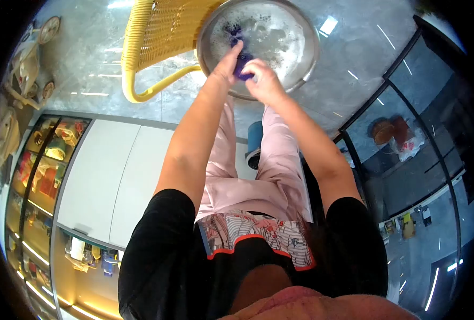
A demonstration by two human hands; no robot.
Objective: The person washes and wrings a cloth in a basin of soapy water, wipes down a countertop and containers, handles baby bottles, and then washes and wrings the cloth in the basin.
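A round metal basin (310, 53) with soapy, foamy water stands at the top centre, in front of my knees. Over its near side a wet dark purple cloth (242, 65) lies between my two hands. My left hand (229, 63) is against the cloth's left side, its fingers pointing up and close together. On the right, my right hand (260, 79) has its fingers curled at the cloth's lower end. Part of the cloth reaches up into the foam beyond my left hand.
A yellow woven chair (165, 37) lies beside the basin on the left. White cabinets (101, 173) and lit glass shelves (47, 160) line the left. Black-framed glass panels (408, 149) are at right. A blue cylindrical object (254, 140) is between my legs.
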